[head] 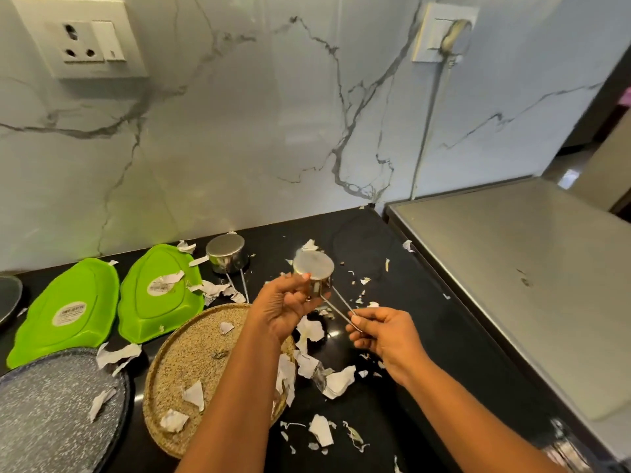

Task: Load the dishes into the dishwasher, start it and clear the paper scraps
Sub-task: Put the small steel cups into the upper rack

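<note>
**A:** Which step is this?

**B:** Loading dishes, I judge. The left hand (286, 303) curls round a small upturned steel cup (313, 268), held above the black counter (420, 285). The right hand (382, 332) pinches its thin wire handle (336, 303).

**A:** And next?

**B:** Probably carrying it right, to the steel-topped appliance (512, 268). Crumpled paper scraps (338, 382) lie below, and glossy green plates (51, 319) wait.

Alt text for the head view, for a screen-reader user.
Two hands hold an upturned steel cup above a black counter: the left hand grips its bowl, the right hand pinches its wire handle. Torn paper scraps litter the counter, two upturned green plates, a woven mat and a grey plate.
</note>
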